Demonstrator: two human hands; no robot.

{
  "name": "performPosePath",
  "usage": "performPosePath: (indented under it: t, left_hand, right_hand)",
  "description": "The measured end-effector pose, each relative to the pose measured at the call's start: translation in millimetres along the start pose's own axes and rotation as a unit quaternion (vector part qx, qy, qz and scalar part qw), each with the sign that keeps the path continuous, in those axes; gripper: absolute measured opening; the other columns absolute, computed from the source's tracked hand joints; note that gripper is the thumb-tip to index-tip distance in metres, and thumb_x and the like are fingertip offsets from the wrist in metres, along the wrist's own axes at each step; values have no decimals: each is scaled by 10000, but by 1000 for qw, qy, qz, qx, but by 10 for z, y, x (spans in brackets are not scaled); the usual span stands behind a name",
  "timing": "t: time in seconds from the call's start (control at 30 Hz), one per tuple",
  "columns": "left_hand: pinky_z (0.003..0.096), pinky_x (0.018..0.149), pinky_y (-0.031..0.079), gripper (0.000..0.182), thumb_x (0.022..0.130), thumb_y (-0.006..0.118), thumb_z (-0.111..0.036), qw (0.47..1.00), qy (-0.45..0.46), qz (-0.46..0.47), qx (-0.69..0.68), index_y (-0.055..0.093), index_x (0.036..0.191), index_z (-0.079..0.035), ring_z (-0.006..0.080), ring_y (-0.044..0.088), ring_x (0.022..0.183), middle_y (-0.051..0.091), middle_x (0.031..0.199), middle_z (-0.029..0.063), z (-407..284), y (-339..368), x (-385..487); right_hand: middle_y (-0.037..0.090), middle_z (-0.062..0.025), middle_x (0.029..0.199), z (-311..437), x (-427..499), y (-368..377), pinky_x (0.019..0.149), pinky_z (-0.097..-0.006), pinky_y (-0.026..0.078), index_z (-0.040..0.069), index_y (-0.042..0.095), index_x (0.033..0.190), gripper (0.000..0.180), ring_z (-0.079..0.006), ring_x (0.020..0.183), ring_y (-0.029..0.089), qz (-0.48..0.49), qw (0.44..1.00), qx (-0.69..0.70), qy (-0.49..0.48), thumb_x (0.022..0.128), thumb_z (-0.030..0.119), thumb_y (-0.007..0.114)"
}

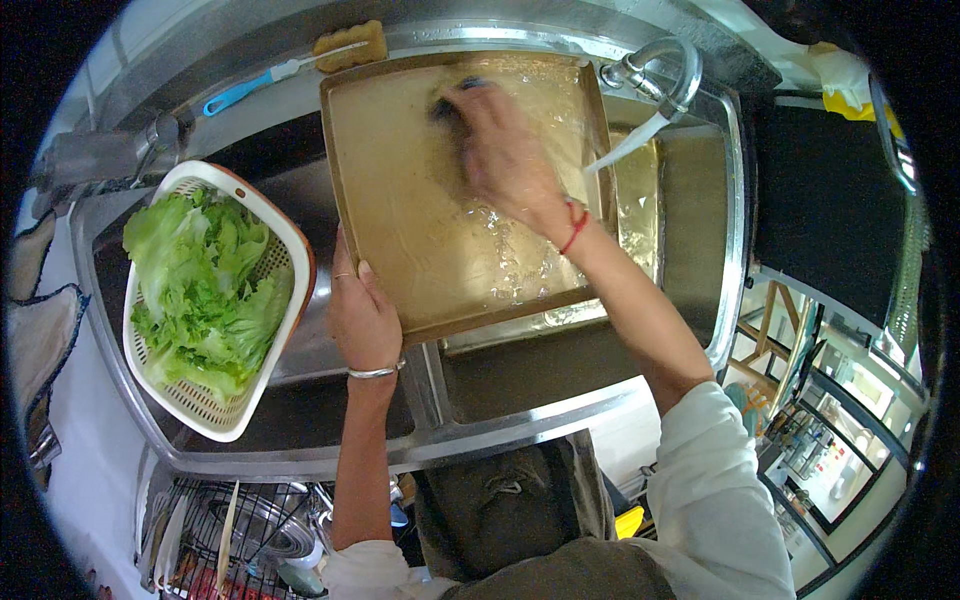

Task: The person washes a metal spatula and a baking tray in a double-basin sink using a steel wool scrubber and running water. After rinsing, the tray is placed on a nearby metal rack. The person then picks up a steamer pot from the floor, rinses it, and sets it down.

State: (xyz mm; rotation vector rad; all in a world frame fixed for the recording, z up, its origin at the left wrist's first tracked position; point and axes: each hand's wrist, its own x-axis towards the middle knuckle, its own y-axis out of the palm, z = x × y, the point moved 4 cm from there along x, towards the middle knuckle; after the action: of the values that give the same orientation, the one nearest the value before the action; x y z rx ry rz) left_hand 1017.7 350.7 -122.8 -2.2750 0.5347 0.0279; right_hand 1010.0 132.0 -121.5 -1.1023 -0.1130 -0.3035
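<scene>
A rectangular gold-coloured baking tray [405,225] is held over the double sink, wet across its inner face. My left hand [365,311] grips its lower left edge, thumb on the near side and fingers behind. Blurred by motion, my right hand [506,154] presses a dark scrubber [448,112] against the upper middle of the tray. What kind of scrubber it is cannot be made out. Water runs from the curved metal faucet [679,97] onto the tray's right edge.
Lettuce leaves [210,285] fill a white plastic colander [292,300] over the left basin. A blue-handled brush [240,91] and a tan sponge [351,46] lie on the sink's back ledge. Beneath the front rim, a wire rack [247,525] holds dishes. The right basin [690,225] lies beyond the tray.
</scene>
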Motion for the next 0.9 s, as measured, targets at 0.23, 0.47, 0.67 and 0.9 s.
performPosePath:
  t: [0.23, 0.47, 0.67, 0.9]
  left_hand:
    - [436, 868, 427, 432, 898, 405, -52, 1000, -18, 3, 18, 374, 1328, -29, 400, 512, 1062, 486, 1238, 231, 19, 9, -3]
    - [430, 873, 425, 420, 905, 397, -57, 999, 23, -26, 14, 384, 1323, -32, 393, 513, 1061, 487, 1240, 220, 15, 19, 3]
    - [426, 865, 427, 397, 927, 389, -117, 999, 11, -13, 30, 390, 1315, -29, 391, 516, 1056, 497, 1227, 222, 9, 8, -1]
    - [432, 853, 424, 396, 956, 371, -203, 1000, 8, -22, 5, 404, 1307, -22, 400, 523, 1036, 519, 1189, 235, 18, 13, 3]
  right_hand:
    - [446, -172, 1211, 688, -497, 109, 989, -404, 376, 25, 446, 1245, 552, -362, 1209, 388, 131, 989, 43, -58, 704, 13, 551]
    - [388, -167, 1342, 461, -233, 2, 1038, -366, 331, -6, 491, 1216, 409, -326, 1259, 353, 35, 999, -21, -33, 826, 111, 524]
    - [401, -152, 1349, 673, -450, 112, 1044, -361, 315, -18, 488, 1216, 442, -288, 1257, 359, 115, 991, 12, -72, 823, 182, 529]
    - [383, -191, 1349, 295, 128, 362, 1050, -380, 301, -51, 438, 1243, 457, -323, 1265, 348, 10, 986, -141, -85, 826, 132, 473]
